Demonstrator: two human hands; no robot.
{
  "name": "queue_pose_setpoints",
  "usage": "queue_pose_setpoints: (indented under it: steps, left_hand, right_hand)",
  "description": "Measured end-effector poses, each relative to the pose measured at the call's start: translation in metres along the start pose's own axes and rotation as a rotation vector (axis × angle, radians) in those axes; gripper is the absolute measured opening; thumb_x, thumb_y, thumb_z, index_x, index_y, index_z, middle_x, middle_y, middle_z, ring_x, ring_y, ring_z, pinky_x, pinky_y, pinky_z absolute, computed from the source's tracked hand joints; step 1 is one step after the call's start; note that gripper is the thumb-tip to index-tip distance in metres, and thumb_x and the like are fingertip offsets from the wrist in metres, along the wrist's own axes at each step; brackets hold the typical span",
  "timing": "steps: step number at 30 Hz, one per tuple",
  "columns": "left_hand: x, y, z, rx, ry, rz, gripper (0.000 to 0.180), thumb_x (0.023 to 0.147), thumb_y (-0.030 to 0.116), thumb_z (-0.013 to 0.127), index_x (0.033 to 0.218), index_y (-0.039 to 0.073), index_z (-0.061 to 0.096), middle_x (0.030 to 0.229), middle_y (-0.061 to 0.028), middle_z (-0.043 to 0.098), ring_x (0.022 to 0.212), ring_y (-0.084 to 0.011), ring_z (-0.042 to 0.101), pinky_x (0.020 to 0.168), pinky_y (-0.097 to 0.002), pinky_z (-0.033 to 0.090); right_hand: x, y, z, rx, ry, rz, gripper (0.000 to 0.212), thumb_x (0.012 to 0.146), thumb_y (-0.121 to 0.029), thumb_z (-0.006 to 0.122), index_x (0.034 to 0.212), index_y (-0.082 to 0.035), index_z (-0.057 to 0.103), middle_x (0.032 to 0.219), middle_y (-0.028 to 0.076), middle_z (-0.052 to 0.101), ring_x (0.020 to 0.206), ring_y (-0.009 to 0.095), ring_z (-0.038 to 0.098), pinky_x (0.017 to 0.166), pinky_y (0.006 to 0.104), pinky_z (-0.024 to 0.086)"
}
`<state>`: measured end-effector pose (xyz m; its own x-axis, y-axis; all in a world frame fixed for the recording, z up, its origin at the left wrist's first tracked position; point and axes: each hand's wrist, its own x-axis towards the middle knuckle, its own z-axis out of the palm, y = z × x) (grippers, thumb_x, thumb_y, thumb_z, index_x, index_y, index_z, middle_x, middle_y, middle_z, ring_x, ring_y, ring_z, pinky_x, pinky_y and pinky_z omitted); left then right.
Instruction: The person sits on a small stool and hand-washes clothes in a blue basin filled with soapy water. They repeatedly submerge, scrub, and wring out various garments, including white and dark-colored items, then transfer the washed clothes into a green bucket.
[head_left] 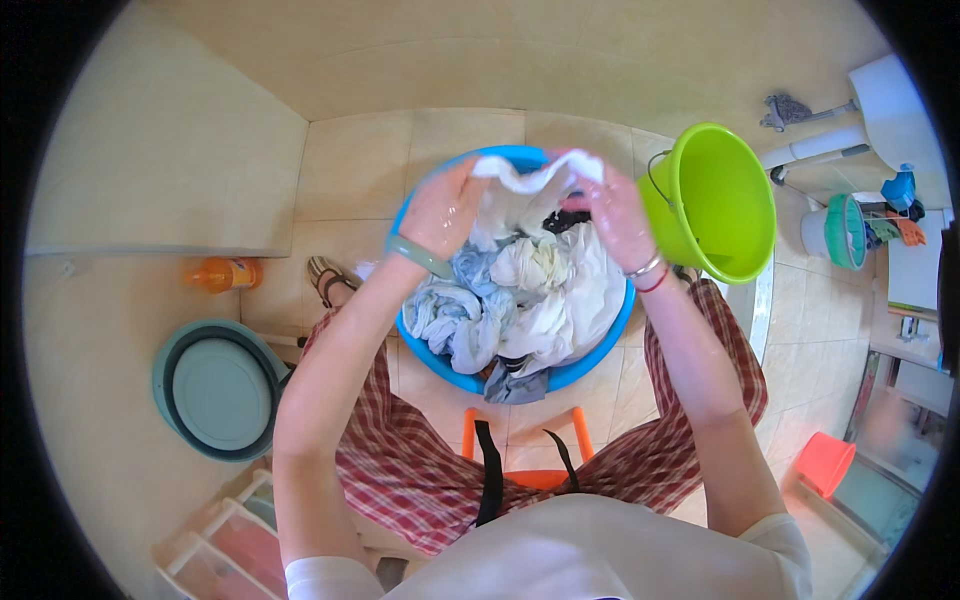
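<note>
1. Left hand (447,210) and right hand (622,215) each pinch the white cloth (522,182) in their grip, seemingly to spread it above the blue basin (587,372).
2. The round, smooth basin sits between the trouser legs (400,465), probably for easy reach.
3. Soft, crumpled clothes (535,265) fill it.

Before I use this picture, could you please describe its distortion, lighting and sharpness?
Head view: black corners, and the far edge of the tiled floor bows; head view: bright light, the raised white cloth nearly washed out in places, small glints on the left hand; head view: the right hand looks slightly soft, perhaps from motion.
</note>
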<state>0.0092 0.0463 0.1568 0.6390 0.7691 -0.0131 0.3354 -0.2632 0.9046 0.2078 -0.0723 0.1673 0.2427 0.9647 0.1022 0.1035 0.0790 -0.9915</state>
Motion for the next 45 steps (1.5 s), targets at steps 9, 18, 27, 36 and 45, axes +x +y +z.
queue_pose_setpoints:
  steps: [9, 18, 27, 36, 45]
  left_hand:
    - [0.001, 0.164, -0.045, -0.426, 0.148, 0.164, 0.024, 0.092, 0.016, 0.053, 0.104, -0.001, 0.063, 0.085, -0.0012, 0.064, 0.076, -0.0072, 0.055, 0.067, -0.0238, 0.045]
    - [0.004, 0.006, 0.019, -0.010, 0.040, 0.015, 0.022, 0.086, 0.021, 0.060, 0.102, 0.008, 0.068, 0.101, -0.0111, 0.065, 0.092, -0.0217, 0.060, 0.080, -0.0324, 0.047]
    - [-0.005, -0.153, 0.105, 0.801, -0.230, -0.130, 0.045, 0.086, 0.026, 0.061, 0.129, 0.038, 0.054, 0.158, -0.0048, 0.003, 0.145, -0.0338, -0.001, 0.102, -0.0716, 0.019]
    - [-0.011, -0.204, 0.128, 0.763, -0.408, -0.226, 0.054, 0.088, 0.019, 0.055, 0.137, 0.038, 0.044, 0.158, -0.0029, 0.004, 0.144, -0.0352, 0.000, 0.105, -0.0655, 0.025]
    - [0.004, -0.272, 0.144, 0.653, -0.434, -0.391, 0.059, 0.089, 0.020, 0.048, 0.145, 0.014, 0.031, 0.149, -0.0126, 0.031, 0.136, -0.0365, 0.028, 0.108, -0.0447, 0.034]
  right_hand:
    - [0.009, -0.136, -0.019, 0.273, 0.145, -0.308, 0.031, 0.099, -0.015, 0.038, 0.117, -0.001, 0.059, 0.116, 0.007, 0.062, 0.094, 0.013, 0.060, 0.079, 0.0304, 0.054]
    - [0.000, 0.021, -0.003, -0.149, 0.066, -0.033, 0.027, 0.090, -0.011, 0.051, 0.113, -0.008, 0.065, 0.108, 0.008, 0.066, 0.089, 0.019, 0.062, 0.082, 0.0310, 0.048]
    - [-0.016, 0.208, 0.030, -1.129, -0.351, -0.019, 0.049, 0.080, -0.015, 0.060, 0.129, -0.021, 0.053, 0.151, 0.006, 0.027, 0.140, 0.033, 0.023, 0.105, 0.0547, 0.031]
    - [-0.006, 0.240, 0.037, -1.171, -0.867, 0.468, 0.049, 0.090, -0.025, 0.046, 0.138, -0.024, 0.041, 0.151, 0.005, 0.026, 0.142, 0.029, 0.018, 0.108, 0.0585, 0.024]
    - [-0.011, 0.308, 0.057, -0.961, -0.334, 0.367, 0.054, 0.092, -0.035, 0.044, 0.143, -0.024, 0.035, 0.151, 0.001, 0.031, 0.141, 0.022, 0.024, 0.108, 0.0498, 0.028]
